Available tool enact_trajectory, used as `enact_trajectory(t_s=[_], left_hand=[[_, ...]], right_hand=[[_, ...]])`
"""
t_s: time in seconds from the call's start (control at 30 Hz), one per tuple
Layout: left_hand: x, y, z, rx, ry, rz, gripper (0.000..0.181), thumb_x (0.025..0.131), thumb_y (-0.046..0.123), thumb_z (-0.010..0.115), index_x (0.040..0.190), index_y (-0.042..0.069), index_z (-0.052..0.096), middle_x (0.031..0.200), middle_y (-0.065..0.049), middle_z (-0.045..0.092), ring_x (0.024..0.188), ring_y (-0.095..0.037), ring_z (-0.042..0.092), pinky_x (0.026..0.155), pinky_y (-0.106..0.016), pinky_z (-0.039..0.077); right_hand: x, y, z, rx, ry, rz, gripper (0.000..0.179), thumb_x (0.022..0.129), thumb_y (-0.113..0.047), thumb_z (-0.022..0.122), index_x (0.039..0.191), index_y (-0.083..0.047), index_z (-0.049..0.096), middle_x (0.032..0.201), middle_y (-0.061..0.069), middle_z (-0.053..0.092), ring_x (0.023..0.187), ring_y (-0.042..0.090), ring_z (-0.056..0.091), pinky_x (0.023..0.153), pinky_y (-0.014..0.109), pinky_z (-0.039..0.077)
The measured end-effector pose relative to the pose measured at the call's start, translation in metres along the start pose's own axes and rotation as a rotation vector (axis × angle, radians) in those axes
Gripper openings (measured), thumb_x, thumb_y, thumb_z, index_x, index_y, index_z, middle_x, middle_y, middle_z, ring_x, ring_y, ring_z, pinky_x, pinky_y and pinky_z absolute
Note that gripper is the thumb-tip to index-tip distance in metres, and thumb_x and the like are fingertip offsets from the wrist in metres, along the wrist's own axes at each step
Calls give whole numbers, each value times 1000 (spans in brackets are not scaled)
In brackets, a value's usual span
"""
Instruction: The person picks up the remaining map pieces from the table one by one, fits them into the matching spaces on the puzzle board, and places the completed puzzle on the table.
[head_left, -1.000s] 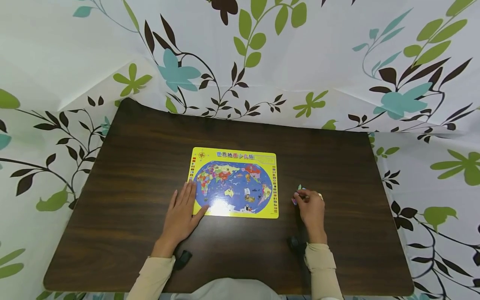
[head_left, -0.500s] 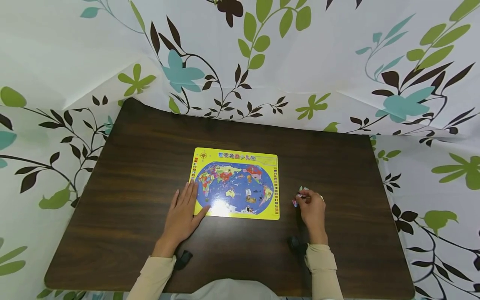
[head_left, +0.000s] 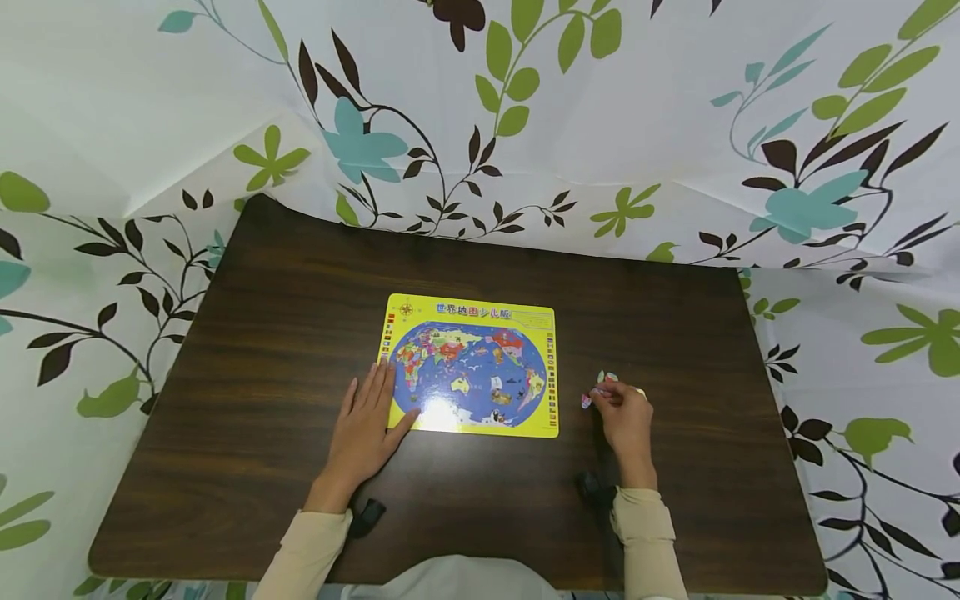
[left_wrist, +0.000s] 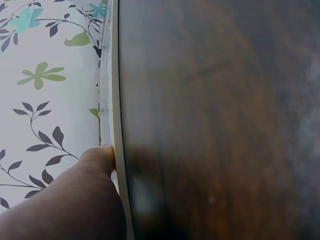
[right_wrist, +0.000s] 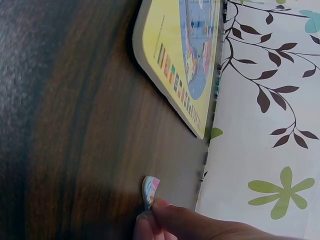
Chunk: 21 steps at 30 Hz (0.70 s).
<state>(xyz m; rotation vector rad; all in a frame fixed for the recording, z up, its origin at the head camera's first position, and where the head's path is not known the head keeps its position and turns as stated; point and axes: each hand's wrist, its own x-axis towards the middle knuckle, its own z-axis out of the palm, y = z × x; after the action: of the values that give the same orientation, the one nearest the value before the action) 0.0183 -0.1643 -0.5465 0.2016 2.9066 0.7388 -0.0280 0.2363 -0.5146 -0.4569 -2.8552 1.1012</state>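
A yellow-bordered world map board [head_left: 471,314], printed with Chinese characters and flags, lies flat on the dark wooden table [head_left: 480,508]. My left hand [head_left: 362,429] rests with fairly straight fingers on the board's lower left edge; in the left wrist view only part of that hand [left_wrist: 97,165] shows along the board's side. Right of the board, my right hand [head_left: 628,421] pinches a small, curved, colourful flat piece [right_wrist: 150,188] between thumb and fingers, low over the tabletop. Another small piece [head_left: 602,377], greenish, shows just beyond the right fingertips, partly hidden.
A white curtain [head_left: 630,108] with a leaf and flower print hangs behind the table and down its sides. Black wrist devices [head_left: 367,518] sit by both forearms. Bare dark wood surrounds the board.
The small piece at my right fingertips has shifted slightly to the left and away from me. My left hand stays on the board, which has not moved on the table.
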Motion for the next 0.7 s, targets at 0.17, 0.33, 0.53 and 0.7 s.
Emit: enact_trajectory(t_s=[0.17, 0.33, 0.53, 0.7], left_hand=[[0, 0, -1, -3, -2, -2, 89, 103, 53, 54, 165, 3, 15, 172, -15, 12, 160, -31, 8, 127, -52, -2], [0, 1, -3, -7, -9, -7, 89, 103, 53, 54, 165, 4, 14, 173, -15, 11, 160, -30, 7, 127, -52, -3], [1, 1, -2, -8, -10, -9, 89, 104, 54, 53, 166, 4, 13, 173, -14, 9, 160, -30, 6, 127, -51, -3], [1, 1, -2, -14, -10, -8, 89, 103, 54, 53, 166, 5, 12, 173, -13, 8, 160, -29, 4, 127, -51, -4]], right_hand=[[0, 1, -1, -3, -5, -20, 11, 91, -5, 78, 97, 4, 78, 86, 15, 74, 73, 17, 67, 60, 11, 44], [-1, 1, 0, -4, -2, -26, 11, 91, -6, 78, 97, 3, 78, 87, 14, 75, 75, 20, 69, 61, 12, 45], [0, -1, 1, 12, 7, -38, 9, 92, -4, 77, 97, 3, 78, 87, 15, 75, 76, 24, 69, 61, 12, 45], [-1, -1, 2, 14, 7, -52, 10, 93, -3, 75, 100, 4, 78, 90, 17, 75, 78, 27, 72, 62, 11, 46]])
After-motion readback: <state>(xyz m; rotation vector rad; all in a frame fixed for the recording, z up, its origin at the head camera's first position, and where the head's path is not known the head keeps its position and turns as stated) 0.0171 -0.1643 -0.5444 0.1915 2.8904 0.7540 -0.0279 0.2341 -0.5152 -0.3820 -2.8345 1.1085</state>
